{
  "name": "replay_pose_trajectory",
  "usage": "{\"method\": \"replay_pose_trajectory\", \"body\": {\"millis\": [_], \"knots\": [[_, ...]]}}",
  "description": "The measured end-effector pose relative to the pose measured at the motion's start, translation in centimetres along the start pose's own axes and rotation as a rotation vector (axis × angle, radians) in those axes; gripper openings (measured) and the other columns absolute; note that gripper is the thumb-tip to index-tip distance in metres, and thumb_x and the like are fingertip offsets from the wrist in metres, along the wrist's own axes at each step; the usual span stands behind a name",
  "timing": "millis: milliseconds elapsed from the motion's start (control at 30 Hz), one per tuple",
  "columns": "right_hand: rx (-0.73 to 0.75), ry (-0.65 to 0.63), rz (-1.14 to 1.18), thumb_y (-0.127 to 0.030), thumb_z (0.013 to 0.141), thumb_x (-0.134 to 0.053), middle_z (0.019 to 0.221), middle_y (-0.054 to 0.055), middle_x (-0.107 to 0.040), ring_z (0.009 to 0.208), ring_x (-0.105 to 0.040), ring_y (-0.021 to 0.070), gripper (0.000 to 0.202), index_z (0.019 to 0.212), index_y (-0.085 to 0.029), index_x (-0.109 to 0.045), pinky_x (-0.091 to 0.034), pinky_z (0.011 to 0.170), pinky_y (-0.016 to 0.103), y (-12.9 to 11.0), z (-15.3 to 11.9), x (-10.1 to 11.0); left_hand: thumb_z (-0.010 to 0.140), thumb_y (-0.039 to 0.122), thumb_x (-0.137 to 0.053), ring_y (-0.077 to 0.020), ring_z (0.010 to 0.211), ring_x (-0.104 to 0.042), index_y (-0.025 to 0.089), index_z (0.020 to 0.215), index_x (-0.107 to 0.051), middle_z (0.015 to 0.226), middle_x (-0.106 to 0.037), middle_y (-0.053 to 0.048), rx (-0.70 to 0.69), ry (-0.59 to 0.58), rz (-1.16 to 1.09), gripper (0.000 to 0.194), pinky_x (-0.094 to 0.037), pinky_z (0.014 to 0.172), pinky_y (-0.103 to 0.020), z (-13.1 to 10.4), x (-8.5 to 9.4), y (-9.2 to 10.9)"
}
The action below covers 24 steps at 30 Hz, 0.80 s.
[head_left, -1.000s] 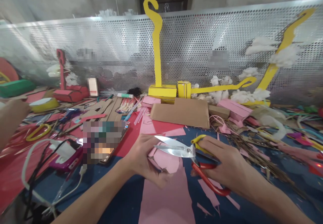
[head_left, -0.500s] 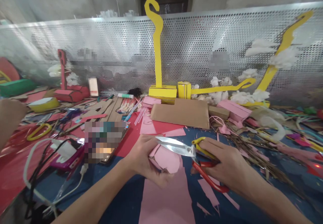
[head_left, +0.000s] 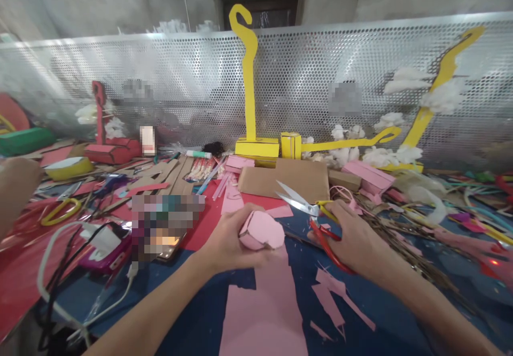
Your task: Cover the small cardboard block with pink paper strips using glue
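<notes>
My left hand [head_left: 230, 241] is closed around a small pink paper-covered piece [head_left: 266, 231] with a rounded, many-sided face and dark lines along its edges. In my right hand [head_left: 350, 235] are scissors [head_left: 298, 201] with one yellow and one red handle. Their blades stand a little apart, pointing left and away from me, clear of the pink piece. Below my left hand a long sheet of pink paper [head_left: 262, 318] lies on the dark blue table. Pink offcuts [head_left: 331, 294] are scattered to its right.
Behind my hands are a brown cardboard piece [head_left: 284, 179] and an upright yellow hook shape [head_left: 250, 89] on a yellow base. A phone [head_left: 170, 249] and a purple device [head_left: 106, 254] with cables lie left. Dry twigs [head_left: 385, 233] lie right. Another person's arm [head_left: 18, 193] shows at far left.
The scissors have moved off the pink piece, up and to the right, and their blades have opened. My left hand still holds the piece, now slightly higher. Another offcut lies on the table.
</notes>
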State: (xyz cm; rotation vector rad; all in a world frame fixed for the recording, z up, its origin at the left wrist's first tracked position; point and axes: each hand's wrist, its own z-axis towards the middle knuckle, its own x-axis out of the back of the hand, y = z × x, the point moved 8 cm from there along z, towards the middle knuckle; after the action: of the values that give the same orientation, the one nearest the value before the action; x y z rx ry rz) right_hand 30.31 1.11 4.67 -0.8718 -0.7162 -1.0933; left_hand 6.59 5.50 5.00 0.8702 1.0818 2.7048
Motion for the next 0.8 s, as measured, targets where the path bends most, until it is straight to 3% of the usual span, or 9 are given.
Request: {"method": "replay_pose_trajectory", "body": {"millis": [100,200,367,467,667,800], "knots": [[-0.008,-0.024,-0.060,-0.042,0.094,-0.058,0.111,0.015,-0.067,0.102,-0.065,0.0323,0.032,0.114,-0.018,-0.058,-0.050,0.085,0.041,2.5,0.2,-1.3,0.079,0.042,-0.079,-0.0172,0.071,-0.067,0.023,0.118,-0.051,0.087,-0.070,-0.003,0.142,-0.043,-0.222,0.052,-0.054,0.067,-0.029,0.2,-0.9,-1.4],[0.008,-0.102,-0.091,-0.037,0.094,-0.054,0.104,0.015,-0.067,0.097,-0.065,0.0319,0.025,0.107,-0.016,-0.061,-0.049,0.083,0.042,4.0,0.1,-3.0,0.089,0.045,-0.071,-0.0175,0.073,-0.066,0.024,0.127,-0.045,0.087,-0.066,-0.002,0.143,-0.077,-0.379,0.051,-0.055,0.070,-0.032,0.4,-1.6,-1.6],[-0.038,-0.222,-0.099,-0.031,0.091,-0.058,0.108,0.016,-0.067,0.099,-0.065,0.0300,0.019,0.102,-0.017,-0.064,-0.049,0.083,0.038,4.4,-0.3,-4.2,0.099,0.041,-0.057,-0.0241,0.118,-0.058,0.026,0.145,-0.034,0.123,-0.060,-0.010,0.163,-0.012,-0.301,0.053,-0.047,0.105,-0.042,0.2,-0.7,-2.2],[-0.057,-0.255,-0.141,-0.034,0.093,-0.057,0.107,0.016,-0.068,0.096,-0.067,0.0306,0.021,0.099,-0.016,-0.066,-0.050,0.083,0.039,4.1,-0.6,-3.8,0.100,0.038,-0.057,-0.0246,0.126,-0.053,0.027,0.150,-0.028,0.132,-0.055,-0.011,0.147,-0.013,-0.276,0.059,-0.041,0.111,-0.042,0.2,-0.6,-2.0],[-0.043,-0.270,-0.082,-0.038,0.097,-0.054,0.115,0.016,-0.069,0.106,-0.066,0.0324,0.028,0.110,-0.017,-0.068,-0.051,0.094,0.046,3.2,-0.2,-2.6,0.094,0.037,-0.067,-0.0218,0.102,-0.063,0.024,0.136,-0.045,0.114,-0.062,-0.007,0.105,0.016,-0.372,0.049,-0.053,0.091,-0.036,0.5,-0.7,-1.1],[0.031,-0.051,0.129,-0.035,0.103,-0.048,0.133,0.013,-0.063,0.124,-0.060,0.0292,0.034,0.132,-0.022,-0.058,-0.049,0.105,0.046,-0.2,0.0,-0.2,0.089,0.034,-0.074,-0.0213,0.097,-0.064,0.021,0.128,-0.053,0.110,-0.066,-0.007,0.085,-0.006,-0.330,0.046,-0.054,0.084,-0.033,0.3,-1.0,-0.5]]}}
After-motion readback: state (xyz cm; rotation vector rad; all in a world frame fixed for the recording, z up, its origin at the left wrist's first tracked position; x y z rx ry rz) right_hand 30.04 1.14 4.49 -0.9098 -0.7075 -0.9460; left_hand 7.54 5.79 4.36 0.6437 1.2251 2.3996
